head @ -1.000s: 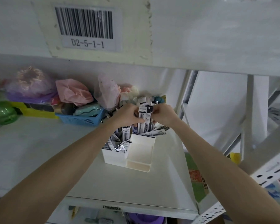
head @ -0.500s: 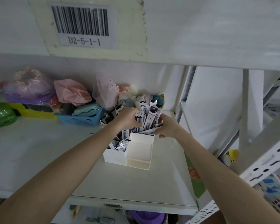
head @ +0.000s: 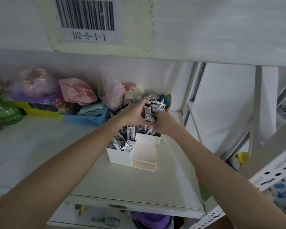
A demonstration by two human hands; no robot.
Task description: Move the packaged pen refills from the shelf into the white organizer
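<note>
Head view: my left hand (head: pixel 135 113) and right hand (head: pixel 163 123) clasp bunched pen refills (head: pixel 153 108) above the white organizer (head: pixel 120 155); loose packets may slip behind it.

Print on the packaged pen refills (head: pixel 153 107) too small and blurred to read. Lower ends of that bunch hidden behind the left hand (head: pixel 133 115) and right hand (head: pixel 163 123) (fingertips lost among the packets too). Rear compartments of the white organizer (head: pixel 120 157) masked by both hands. Green bottle (head: pixel 6 112) cut off at the left edge.
</note>
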